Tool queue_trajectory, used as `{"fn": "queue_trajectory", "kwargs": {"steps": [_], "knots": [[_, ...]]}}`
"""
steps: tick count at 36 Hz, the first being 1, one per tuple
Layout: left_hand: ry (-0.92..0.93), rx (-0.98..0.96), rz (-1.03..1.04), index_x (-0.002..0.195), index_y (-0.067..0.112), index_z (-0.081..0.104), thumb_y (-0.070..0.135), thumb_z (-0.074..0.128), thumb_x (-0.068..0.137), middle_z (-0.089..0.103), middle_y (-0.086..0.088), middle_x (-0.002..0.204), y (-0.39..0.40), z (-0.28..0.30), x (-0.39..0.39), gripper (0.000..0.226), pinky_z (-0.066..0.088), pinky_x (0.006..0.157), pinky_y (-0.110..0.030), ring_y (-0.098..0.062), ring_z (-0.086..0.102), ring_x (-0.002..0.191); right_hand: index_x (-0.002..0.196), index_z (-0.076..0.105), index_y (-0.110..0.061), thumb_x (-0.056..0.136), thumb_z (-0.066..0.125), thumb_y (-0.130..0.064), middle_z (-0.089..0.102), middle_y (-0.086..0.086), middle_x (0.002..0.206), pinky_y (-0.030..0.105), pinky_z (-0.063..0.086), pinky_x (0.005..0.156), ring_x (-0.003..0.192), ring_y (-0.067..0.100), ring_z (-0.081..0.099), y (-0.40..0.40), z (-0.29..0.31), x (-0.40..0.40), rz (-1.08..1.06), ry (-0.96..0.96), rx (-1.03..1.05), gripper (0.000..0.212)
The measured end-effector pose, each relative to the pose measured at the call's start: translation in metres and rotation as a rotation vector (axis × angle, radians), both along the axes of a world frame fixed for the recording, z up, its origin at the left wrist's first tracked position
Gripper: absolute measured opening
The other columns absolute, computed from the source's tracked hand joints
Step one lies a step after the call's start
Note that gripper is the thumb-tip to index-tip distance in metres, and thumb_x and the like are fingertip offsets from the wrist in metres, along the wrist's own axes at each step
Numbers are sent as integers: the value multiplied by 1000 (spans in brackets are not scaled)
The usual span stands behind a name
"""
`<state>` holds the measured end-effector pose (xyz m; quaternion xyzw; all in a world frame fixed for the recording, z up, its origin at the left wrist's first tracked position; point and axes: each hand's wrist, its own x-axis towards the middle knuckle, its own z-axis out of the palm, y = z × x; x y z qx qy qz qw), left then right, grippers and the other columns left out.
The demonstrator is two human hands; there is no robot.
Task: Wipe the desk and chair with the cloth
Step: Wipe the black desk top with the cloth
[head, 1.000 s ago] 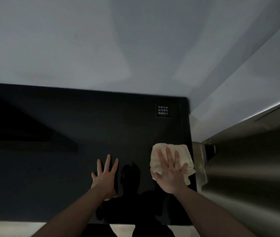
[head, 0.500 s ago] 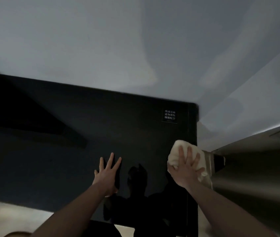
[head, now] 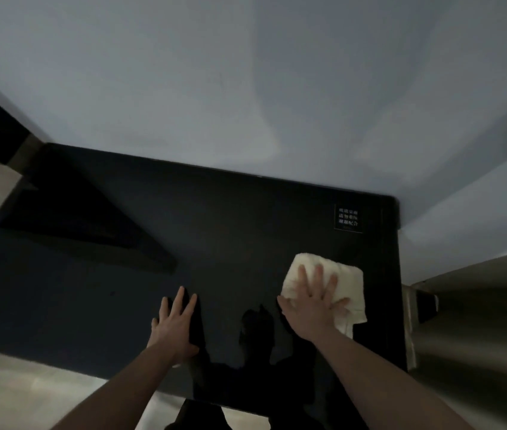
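Since half a second ago the right hand has slid the cloth back in from the right edge of the worktop, so it's fully on the dark glossy top now instead of hanging over the side. Fingers are spread flat on the cream cloth, pressing it down, not curled around it. Cloth is bunched a bit, sitting in the right part of the worktop, just below a small label with white text near the far right corner (too small to read).

Left hand is pretty much where it was, palm flat on the worktop near the front edge, fingers straight and holding nothing, well apart from the cloth.

Pale wall runs behind the worktop. Off to the right there's a shiny metal-looking surface, could be a cabinet or appliance, lighting's too dim to say. Light floor shows at the lower left.
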<state>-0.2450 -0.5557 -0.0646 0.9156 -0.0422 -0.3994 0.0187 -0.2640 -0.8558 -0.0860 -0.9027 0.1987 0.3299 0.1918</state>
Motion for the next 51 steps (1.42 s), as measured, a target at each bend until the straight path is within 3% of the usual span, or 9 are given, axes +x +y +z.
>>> {"fn": "queue_trajectory", "kwargs": {"steps": [5,12,16,21,26,36,47,51], "knots": [[8,-13,-61,161,35,-15,39,79,83,-32,2,165,34,-2,16,122,22,122,-60,-40,-16,155,137,-44,-45,91,16,-79,-46,-4,156,69,2,117,149,32,-30,-24,3,-22,46,-43,-119,83],[10,-32,-89,161,34,-15,37,80,82,-32,2,165,54,-2,28,124,23,121,-61,-40,-16,155,139,-34,-49,100,24,-66,-31,-6,164,68,5,118,153,30,-20,-47,5,-33,-127,-17,-111,72],[30,-35,-71,161,35,-14,36,81,81,-31,3,166,61,-2,28,125,24,121,-62,-39,-15,155,151,-30,-43,94,29,-76,-32,-6,163,63,-5,119,153,30,-21,-66,11,-32,-152,12,-88,88],[11,16,-52,160,34,-17,32,79,84,-31,2,165,52,-3,20,123,26,119,-63,-44,-15,153,158,-15,-39,87,38,-83,-18,-1,167,64,4,119,154,33,-12,-88,23,-28,-176,-85,-163,99],[4,59,-50,159,35,-20,34,81,83,-32,1,165,46,-5,22,127,27,118,-65,-48,-15,152,156,-21,-38,76,30,-93,-17,0,168,65,6,120,154,34,-9,-92,13,-26,-234,14,-131,109],[27,25,-79,158,40,-21,41,82,81,-38,7,162,57,-8,29,129,20,119,-67,-48,-20,151,155,-22,-35,76,39,-91,-32,4,162,68,-7,117,148,44,-24,-32,-5,4,-402,28,-112,115],[-6,-63,-154,158,37,-22,56,74,82,-38,4,163,112,-8,63,124,6,124,-61,-42,-26,151,152,-29,-35,71,36,-95,-42,4,156,71,-14,111,143,47,-34,111,-8,51,-319,19,-53,120],[-12,-53,-116,159,35,-20,58,75,79,-36,3,163,152,-7,87,126,9,123,-63,-43,-25,151,149,-36,-33,70,36,-96,-45,9,154,72,-13,110,141,50,-35,183,0,73,-256,50,-19,124]]}}
